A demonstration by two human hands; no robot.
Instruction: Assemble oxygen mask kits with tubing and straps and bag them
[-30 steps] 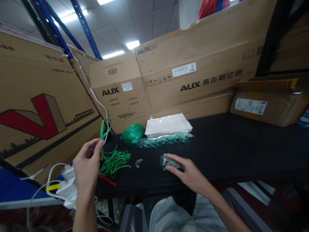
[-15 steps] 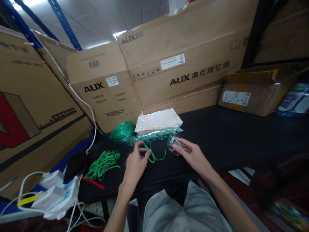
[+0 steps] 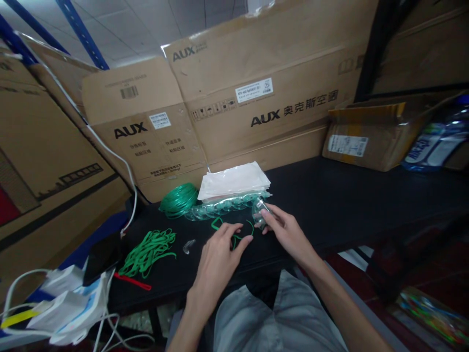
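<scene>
Near left, green straps (image 3: 149,252) lie tangled; centre, the left hand (image 3: 223,249), half-curled, crowds a loose strap (image 3: 215,221), grip unclear; rightward, a clear plastic mask (image 3: 258,209) sits pinched in the right hand (image 3: 287,231). Strap handling, seemingly; next calls for a firm pinch.

My strap (image 3: 235,240) is green, my plastic piece (image 3: 258,212) clear. I see a black table (image 3: 304,200), white packets (image 3: 234,180) and black-printed brown cardboard (image 3: 289,66).

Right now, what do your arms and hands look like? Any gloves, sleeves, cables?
Both the left hand and the right hand are bare, five-fingered human hands: no gloves. The left forearm and right forearm are slim, with no sleeves in view. I see no watch, bracelet, markings or attached cables.
</scene>
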